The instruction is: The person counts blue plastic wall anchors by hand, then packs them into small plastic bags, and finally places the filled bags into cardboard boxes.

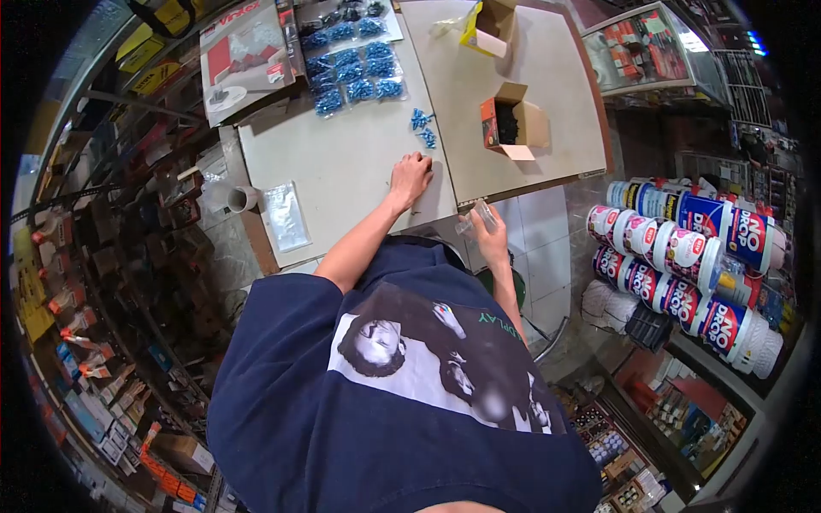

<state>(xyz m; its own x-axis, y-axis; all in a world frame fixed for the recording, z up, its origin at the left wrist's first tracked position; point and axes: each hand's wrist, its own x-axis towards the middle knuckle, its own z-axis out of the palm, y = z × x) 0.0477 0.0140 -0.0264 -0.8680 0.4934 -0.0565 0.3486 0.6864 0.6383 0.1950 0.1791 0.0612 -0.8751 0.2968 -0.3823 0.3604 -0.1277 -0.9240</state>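
My left hand (pixel 412 178) rests on the white table (pixel 342 179), its fingers curled downward; whatever they hold, if anything, is hidden. Just beyond its fingertips lies a small loose pile of blue plastic wall plugs (pixel 423 126). At the table's front edge, my right hand (pixel 491 235) is closed around a clear plastic bag (pixel 477 220), whose contents I cannot make out. Filled clear bags of blue plugs (pixel 348 73) lie in rows at the back. An open carton (pixel 536 126) to the right contains small black pieces, perhaps screws.
Flat clear bags (pixel 286 215) lie at the table's left edge beside a roll (pixel 243 199). A second open carton (pixel 492 30) and a large printed box (pixel 248 60) sit farther back. Paint buckets (pixel 684 256) are stacked right; crowded shelves (pixel 111 325) stand left.
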